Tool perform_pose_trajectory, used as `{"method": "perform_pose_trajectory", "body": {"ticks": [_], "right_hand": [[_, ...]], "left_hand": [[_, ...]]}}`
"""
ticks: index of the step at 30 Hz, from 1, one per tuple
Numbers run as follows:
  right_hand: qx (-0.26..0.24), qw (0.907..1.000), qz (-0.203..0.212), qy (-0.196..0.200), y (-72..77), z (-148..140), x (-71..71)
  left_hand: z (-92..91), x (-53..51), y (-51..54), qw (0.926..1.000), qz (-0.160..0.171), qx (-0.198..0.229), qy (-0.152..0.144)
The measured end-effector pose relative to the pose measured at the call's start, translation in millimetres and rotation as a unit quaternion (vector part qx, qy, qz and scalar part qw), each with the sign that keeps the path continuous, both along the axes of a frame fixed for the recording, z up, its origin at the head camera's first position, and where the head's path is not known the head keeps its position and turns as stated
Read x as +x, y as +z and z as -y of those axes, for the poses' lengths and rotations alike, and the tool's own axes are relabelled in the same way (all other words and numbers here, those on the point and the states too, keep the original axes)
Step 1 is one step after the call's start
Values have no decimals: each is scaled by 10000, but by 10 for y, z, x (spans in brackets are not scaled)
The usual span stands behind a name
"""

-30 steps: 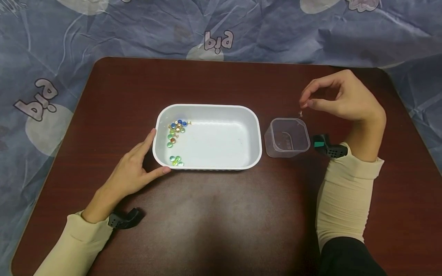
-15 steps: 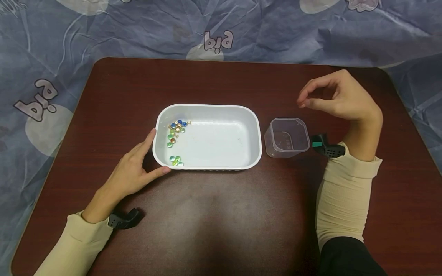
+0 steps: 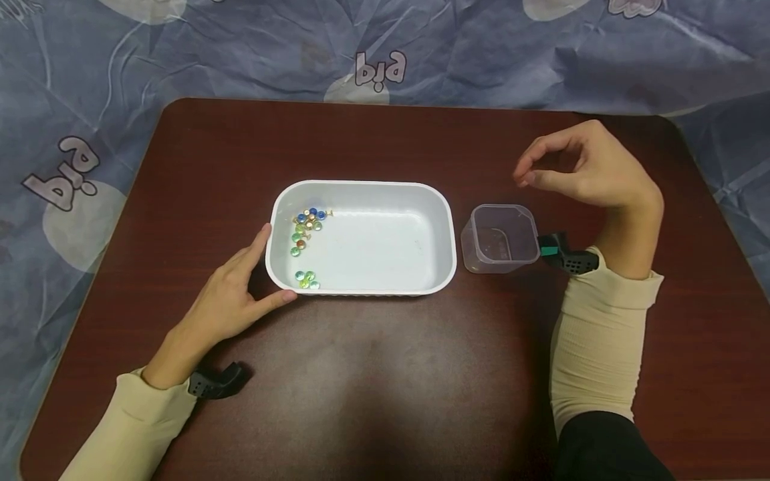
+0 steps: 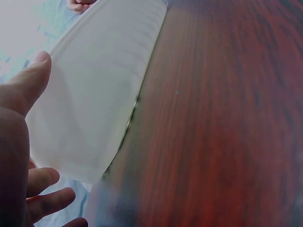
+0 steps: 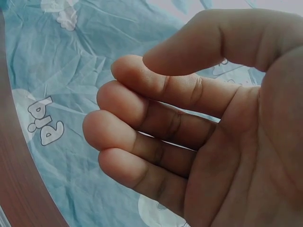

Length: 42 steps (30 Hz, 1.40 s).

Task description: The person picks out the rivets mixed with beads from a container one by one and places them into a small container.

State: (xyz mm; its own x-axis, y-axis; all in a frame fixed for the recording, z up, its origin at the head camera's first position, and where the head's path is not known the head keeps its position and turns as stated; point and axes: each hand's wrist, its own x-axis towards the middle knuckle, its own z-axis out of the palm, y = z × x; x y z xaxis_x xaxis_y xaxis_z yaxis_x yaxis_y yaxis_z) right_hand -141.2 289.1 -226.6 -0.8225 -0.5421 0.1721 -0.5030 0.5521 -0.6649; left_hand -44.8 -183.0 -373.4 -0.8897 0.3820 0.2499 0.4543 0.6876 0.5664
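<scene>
A white tray lies in the middle of the head view. Small round glass-topped pieces, blue, green and reddish, lie at its left end; some have gold-coloured stems. My left hand steadies that end with spread, straight fingers, its thumb on the near rim. To the tray's right is a clear plastic box, without a lid. Behind and above the box hovers my right hand. Its fingers are curled, the thumb meets the index finger, and no piece shows between them.
Everything stands on a dark reddish-brown wooden table. A blue-grey patterned cloth lies beyond its far edge. A black wrist device sits on the left wrist; another wrist device is beside the box.
One second ago a tiny piece showed just below my right fingertips; it is out of sight now. The right hand has shifted slightly left. My left hand and the tray have stayed put.
</scene>
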Motion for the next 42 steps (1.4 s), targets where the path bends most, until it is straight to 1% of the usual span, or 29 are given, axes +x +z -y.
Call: {"method": "perform_pose_trajectory", "body": {"ticks": [10, 16, 20, 24, 27, 30, 35, 42], "right_hand": [[-30, 10000, 85, 1, -9, 61, -19], [12, 10000, -15, -21, -18, 105, -29], [-115, 9999, -63, 14, -23, 148, -44], [-377, 9993, 48, -16, -12, 224, -71], [-459, 9989, 114, 12, 0, 294, -86], [-394, 9991, 93, 81, 6, 368, -100], [-321, 9990, 204, 242, 2, 484, -122], [-220, 9985, 340, 380, -17, 583, -161]], "left_hand": [[-6, -5, -2, 9999, 75, -64, 29], [-15, -20, -3, 9999, 70, -86, 3], [-17, -18, 1, 9999, 94, -93, 1], [-10, -6, 7, 9998, 158, -104, 71], [-5, 1, 10, 9997, 198, -114, 112], [-1, 5, 11, 9996, 211, -114, 115], [5, 9, 6, 9997, 183, -92, 106], [5, 3, -4, 10000, 46, -42, 44]]}}
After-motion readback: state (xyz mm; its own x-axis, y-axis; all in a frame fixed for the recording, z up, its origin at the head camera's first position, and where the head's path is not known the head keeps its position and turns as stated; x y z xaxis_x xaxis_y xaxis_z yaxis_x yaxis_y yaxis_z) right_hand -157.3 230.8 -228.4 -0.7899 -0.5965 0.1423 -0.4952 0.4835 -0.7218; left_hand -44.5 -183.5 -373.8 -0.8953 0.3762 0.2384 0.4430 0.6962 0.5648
